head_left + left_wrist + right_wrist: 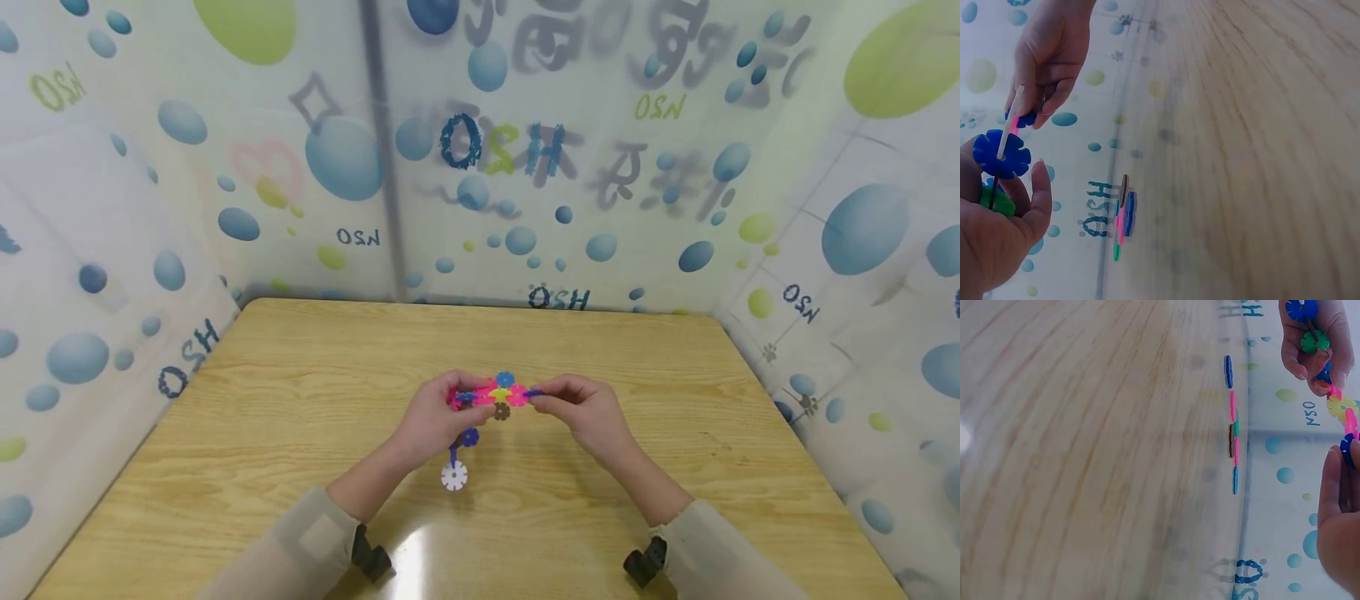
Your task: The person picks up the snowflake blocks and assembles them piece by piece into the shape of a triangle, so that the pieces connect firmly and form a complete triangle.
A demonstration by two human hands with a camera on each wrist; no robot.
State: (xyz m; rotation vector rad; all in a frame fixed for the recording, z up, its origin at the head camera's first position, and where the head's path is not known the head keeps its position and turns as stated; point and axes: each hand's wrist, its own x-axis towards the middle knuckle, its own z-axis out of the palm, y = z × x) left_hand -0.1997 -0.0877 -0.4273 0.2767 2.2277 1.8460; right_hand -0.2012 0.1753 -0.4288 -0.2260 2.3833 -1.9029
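Both hands hold a chain of notched plastic building discs just over the table. My left hand point(432, 419) grips its left part, fingers behind and thumb in front, partly hiding the discs there. A green disc point(999, 201) shows close to that palm. Below the left hand hang a dark blue disc point(469, 437) and a white disc point(453, 476). Between the hands run pink pieces and a yellow disc point(1340, 407). My right hand point(590, 414) pinches a dark blue disc point(1348, 450) at the chain's right end, beside a pink disc point(517, 395).
Several loose discs lie flat on the wooden table point(300, 367), among them a brown one point(1231, 441) and a blue one point(1228, 372). Patterned white curtains point(480, 217) stand behind the table and at both sides.
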